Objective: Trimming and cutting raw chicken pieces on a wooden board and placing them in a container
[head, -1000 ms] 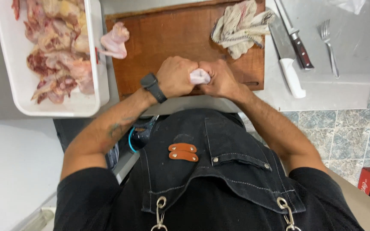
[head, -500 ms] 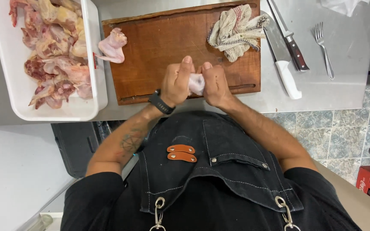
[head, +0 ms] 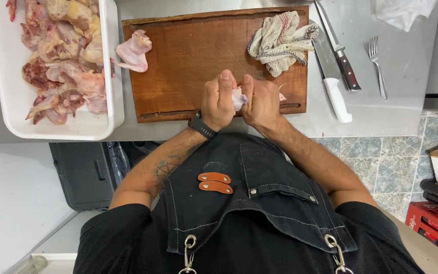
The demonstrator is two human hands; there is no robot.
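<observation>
1. At the centre of the frame, the left hand (head: 219, 104) and the right hand (head: 262, 101) press together around a small pale piece of raw meat (head: 239, 97), fingers curled on it.
2. Both hands sit over the lower edge of a brown wooden cutting board (head: 188, 56).
3. A striped cloth (head: 280, 43) lies bunched on the board's upper right corner.
4. A white tray (head: 6, 101) heaped with raw chicken pieces (head: 64, 61) fills the upper left.
5. One chicken piece (head: 134, 50) rests between tray and board.
6. Right of the board lie a white-handled cleaver (head: 333, 76), a dark-handled knife (head: 339, 48) and a fork (head: 376, 63).
</observation>
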